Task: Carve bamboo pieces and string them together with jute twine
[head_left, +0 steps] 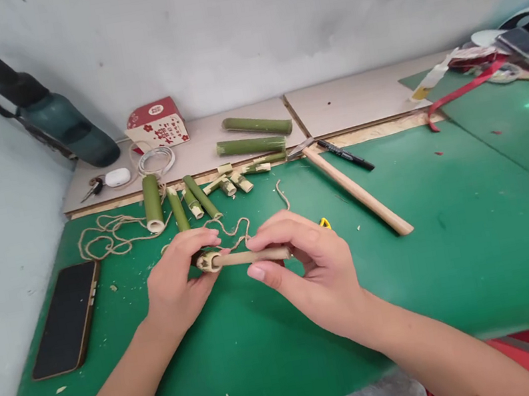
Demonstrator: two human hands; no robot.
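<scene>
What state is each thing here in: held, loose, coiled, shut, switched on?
Left hand: gripping a bamboo piece
Bamboo piece: held, hollow end facing the thin stick
Thin stick: held, one end at the bamboo's opening; depth inside unclear
Right hand: gripping the thin stick
Phone: lying flat, screen dark
Hammer: lying down, not held
White cable: coiled
Earbud case: shut
Bottle: lid on

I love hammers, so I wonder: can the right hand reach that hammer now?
Probably yes: nothing seems to block the way from the right hand to the hammer, but that hand must likely release the thin stick first.
</scene>
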